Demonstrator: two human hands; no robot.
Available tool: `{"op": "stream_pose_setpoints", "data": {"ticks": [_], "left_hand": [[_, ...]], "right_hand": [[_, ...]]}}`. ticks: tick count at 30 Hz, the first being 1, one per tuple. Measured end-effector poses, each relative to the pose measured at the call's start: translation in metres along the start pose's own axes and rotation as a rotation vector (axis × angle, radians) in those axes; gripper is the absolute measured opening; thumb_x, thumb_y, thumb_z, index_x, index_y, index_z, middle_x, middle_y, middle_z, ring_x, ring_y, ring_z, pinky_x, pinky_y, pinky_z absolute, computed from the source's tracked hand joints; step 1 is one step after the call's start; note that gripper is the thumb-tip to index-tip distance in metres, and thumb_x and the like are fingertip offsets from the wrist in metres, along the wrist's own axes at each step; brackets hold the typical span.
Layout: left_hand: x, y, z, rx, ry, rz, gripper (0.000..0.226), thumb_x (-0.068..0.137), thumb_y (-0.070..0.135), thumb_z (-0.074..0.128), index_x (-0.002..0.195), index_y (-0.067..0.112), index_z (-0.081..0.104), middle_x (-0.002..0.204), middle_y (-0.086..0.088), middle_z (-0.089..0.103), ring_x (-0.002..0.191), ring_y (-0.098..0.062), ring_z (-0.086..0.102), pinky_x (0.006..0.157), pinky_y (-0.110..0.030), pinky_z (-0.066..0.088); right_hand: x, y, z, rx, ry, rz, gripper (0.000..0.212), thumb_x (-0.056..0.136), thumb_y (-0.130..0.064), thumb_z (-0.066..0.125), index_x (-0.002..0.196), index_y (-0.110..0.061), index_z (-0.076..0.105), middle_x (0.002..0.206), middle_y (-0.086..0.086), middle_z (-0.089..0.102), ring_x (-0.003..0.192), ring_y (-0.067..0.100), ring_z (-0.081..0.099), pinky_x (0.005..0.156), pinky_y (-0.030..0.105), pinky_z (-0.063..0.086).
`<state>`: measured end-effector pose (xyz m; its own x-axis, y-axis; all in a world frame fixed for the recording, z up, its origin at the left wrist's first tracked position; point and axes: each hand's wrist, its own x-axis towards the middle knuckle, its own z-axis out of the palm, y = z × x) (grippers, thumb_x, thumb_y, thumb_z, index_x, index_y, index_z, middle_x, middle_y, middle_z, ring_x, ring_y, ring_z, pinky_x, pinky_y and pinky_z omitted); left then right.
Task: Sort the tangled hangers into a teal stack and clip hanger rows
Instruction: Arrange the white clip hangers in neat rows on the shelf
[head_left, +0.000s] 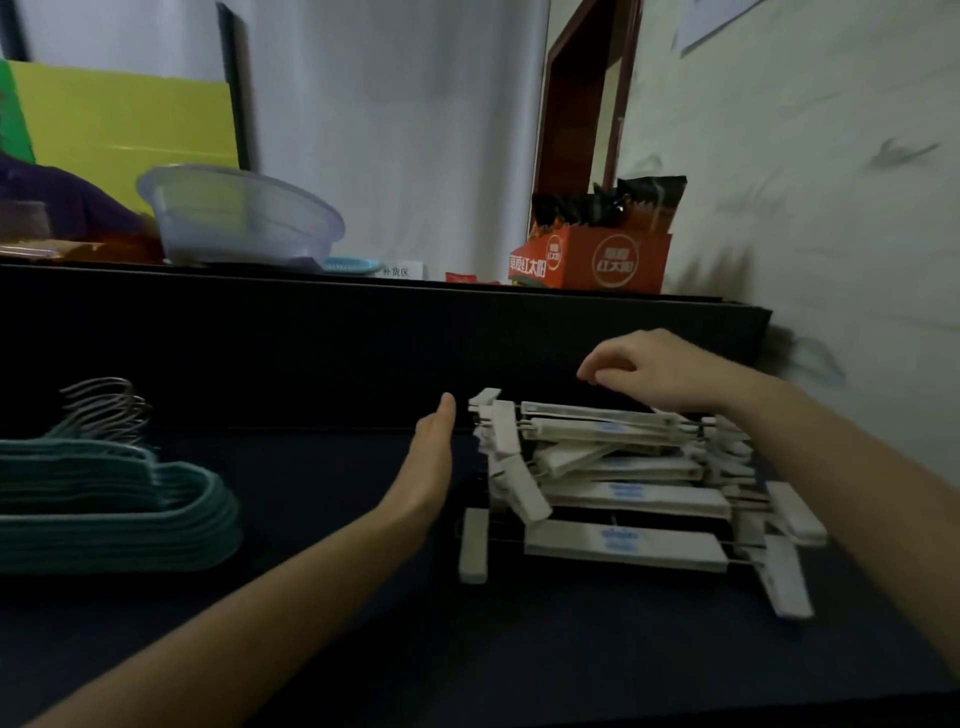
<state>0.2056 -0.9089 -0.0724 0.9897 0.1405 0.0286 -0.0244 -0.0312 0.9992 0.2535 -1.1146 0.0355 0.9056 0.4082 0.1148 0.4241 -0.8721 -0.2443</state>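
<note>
White clip hangers (623, 483) piled crosswise, long axes left-right. Left hand (434, 457) flat, empty, just left of pile; right hand (654, 369) nearer, hovering above, fingers (589, 375) loosely curled, empty.

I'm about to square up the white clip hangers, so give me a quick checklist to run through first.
1. Teal stack apart from the clip hangers: ok.
2. Left hand empty, flat beside the pile's left end: ok.
3. Right hand empty, above the pile's back: ok.
4. Clip hangers lined up evenly: not ok, several lie askew.
5. Hooks free of tangles: cannot tell.
</note>
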Motion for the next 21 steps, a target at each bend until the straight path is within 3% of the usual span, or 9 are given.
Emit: {"op": "stream_pose_setpoints", "data": {"ticks": [3,6,10,13,15,18,21], "left_hand": [[0.013,0.0,0.022,-0.174,0.053,-0.071,0.064,0.093,0.056,0.024,0.144,0.019,0.024,0.148,-0.006,0.034,0.134,-0.023,0.034,0.108,-0.036,0.025],[0.017,-0.002,0.033,-0.191,0.002,-0.068,0.06,0.094,0.052,0.022,0.137,0.015,0.04,0.114,0.003,0.058,0.11,-0.015,0.052,0.099,-0.032,0.031],[0.024,-0.007,0.04,-0.127,-0.033,-0.078,0.061,0.093,0.056,0.02,0.121,0.018,0.059,0.114,-0.004,0.065,0.101,-0.017,0.06,0.09,-0.032,0.045],[0.021,-0.009,0.058,-0.155,-0.018,-0.076,0.055,0.094,0.055,0.021,0.102,0.023,0.065,0.091,0.004,0.07,0.087,-0.011,0.063,0.071,-0.025,0.046],[0.02,-0.008,0.075,-0.183,-0.021,-0.073,0.048,0.093,0.054,0.025,0.087,0.028,0.065,0.077,0.01,0.071,0.08,-0.009,0.063,0.067,-0.025,0.046],[0.021,-0.008,0.1,-0.186,-0.029,-0.076,0.044,0.092,0.057,0.028,0.087,0.033,0.064,0.083,0.008,0.069,0.083,-0.009,0.063,0.067,-0.025,0.046],[0.023,-0.009,0.123,-0.178,-0.058,-0.104,0.051,0.09,0.061,0.03,0.104,0.029,0.066,0.099,0.001,0.07,0.09,-0.012,0.064,0.069,-0.026,0.047]], "right_hand": [[0.02,0.02,0.008,-0.096,-0.165,0.006,0.036,0.096,-0.028,0.045,0.131,-0.021,0.05,0.135,0.001,0.052,0.121,0.016,0.049,0.098,0.026,0.038],[0.033,0.033,0.014,-0.197,-0.285,0.017,0.046,0.097,-0.035,0.041,0.14,-0.017,0.039,0.145,0.004,0.042,0.13,0.02,0.041,0.107,0.032,0.033],[0.037,0.049,0.018,-0.153,-0.364,0.004,0.043,0.098,-0.039,0.036,0.132,-0.018,0.049,0.136,0.002,0.051,0.121,0.018,0.048,0.103,0.032,0.036],[0.035,0.065,0.017,-0.107,-0.36,-0.02,0.04,0.097,-0.039,0.037,0.128,-0.019,0.053,0.131,0.0,0.054,0.115,0.015,0.049,0.099,0.03,0.037],[0.031,0.081,0.014,-0.091,-0.345,-0.027,0.038,0.097,-0.04,0.038,0.128,-0.022,0.052,0.13,-0.002,0.053,0.113,0.013,0.048,0.099,0.029,0.036],[0.023,0.108,0.009,-0.067,-0.322,-0.036,0.036,0.097,-0.039,0.039,0.127,-0.025,0.052,0.126,-0.005,0.053,0.108,0.009,0.047,0.097,0.027,0.035],[0.014,0.131,0.002,-0.056,-0.31,-0.029,0.036,0.097,-0.038,0.04,0.128,-0.024,0.052,0.123,-0.007,0.053,0.11,0.008,0.047,0.099,0.027,0.035]]}}
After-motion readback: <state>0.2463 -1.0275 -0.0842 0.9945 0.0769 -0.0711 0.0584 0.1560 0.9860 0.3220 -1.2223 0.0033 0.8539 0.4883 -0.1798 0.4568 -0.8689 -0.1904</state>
